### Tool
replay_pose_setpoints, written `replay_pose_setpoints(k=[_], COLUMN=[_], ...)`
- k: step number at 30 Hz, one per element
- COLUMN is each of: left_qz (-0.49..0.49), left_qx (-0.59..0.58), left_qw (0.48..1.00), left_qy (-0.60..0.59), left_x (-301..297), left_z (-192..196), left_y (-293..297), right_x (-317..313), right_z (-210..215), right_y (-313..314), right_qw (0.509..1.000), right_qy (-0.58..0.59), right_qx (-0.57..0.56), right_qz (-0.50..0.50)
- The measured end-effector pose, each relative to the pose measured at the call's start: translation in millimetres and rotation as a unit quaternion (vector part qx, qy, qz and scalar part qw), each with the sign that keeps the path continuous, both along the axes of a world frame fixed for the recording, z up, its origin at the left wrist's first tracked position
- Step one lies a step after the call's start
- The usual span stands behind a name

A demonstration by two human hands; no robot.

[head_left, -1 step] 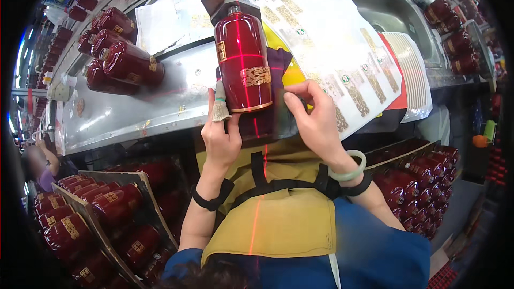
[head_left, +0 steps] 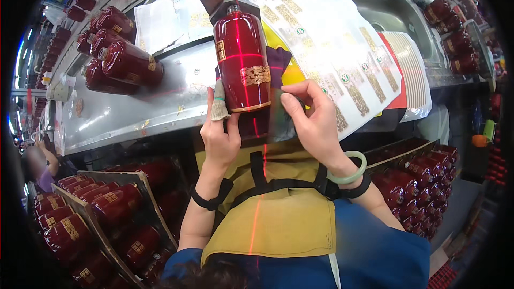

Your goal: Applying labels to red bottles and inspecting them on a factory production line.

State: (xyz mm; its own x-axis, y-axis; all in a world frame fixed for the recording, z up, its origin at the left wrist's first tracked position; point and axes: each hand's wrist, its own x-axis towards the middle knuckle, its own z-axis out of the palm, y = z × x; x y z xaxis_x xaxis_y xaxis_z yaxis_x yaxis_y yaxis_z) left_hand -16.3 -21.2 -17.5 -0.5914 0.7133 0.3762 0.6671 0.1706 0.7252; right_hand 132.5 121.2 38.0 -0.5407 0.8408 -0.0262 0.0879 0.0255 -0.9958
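The glossy red bottle (head_left: 242, 61), cylindrical with gold emblems, lies on a dark cloth (head_left: 278, 64) at the steel bench (head_left: 134, 112) edge. Your left hand (head_left: 219, 134) braces its base; your right hand (head_left: 313, 120) pinches a thin label beside it. Glazed surfaces slip: loosen your grip and it may roll off.

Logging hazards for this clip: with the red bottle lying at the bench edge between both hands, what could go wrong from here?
1. The red bottle lies on its side at the metal bench edge, steadied only by the left hand at its base; it might roll or slide off.
2. The right hand pinches something near the bottle's base, too blurred to identify; it could go on crooked against the red laser line.
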Motion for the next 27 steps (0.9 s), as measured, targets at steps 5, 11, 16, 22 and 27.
replay_pose_setpoints(k=[5,11,16,22,27], left_qz=[-0.047,-0.010,-0.039,-0.120,-0.297], left_qx=[-0.005,0.111,-0.041,0.015,0.012], left_qw=[0.999,0.944,0.877,0.757,0.804], left_qy=[-0.009,-0.312,-0.477,-0.642,-0.515], left_x=[-8.9,-37.3,-64.7,-33.6,-4.9], left_z=[22.3,52.3,63.5,95.8,124.3], left_y=[1.1,28.5,90.4,75.7,71.6], right_x=[0.5,7.3,3.0,-8.4,-3.2], right_z=[-11.6,0.0,46.5,99.9,124.9], right_y=[5.2,29.2,40.8,78.0,104.3], right_qw=[0.996,0.998,0.995,0.975,0.955], right_qy=[-0.064,0.004,0.061,0.033,-0.008], right_qx=[0.052,0.054,0.019,0.192,0.229], right_qz=[0.014,0.007,0.077,0.105,0.187])
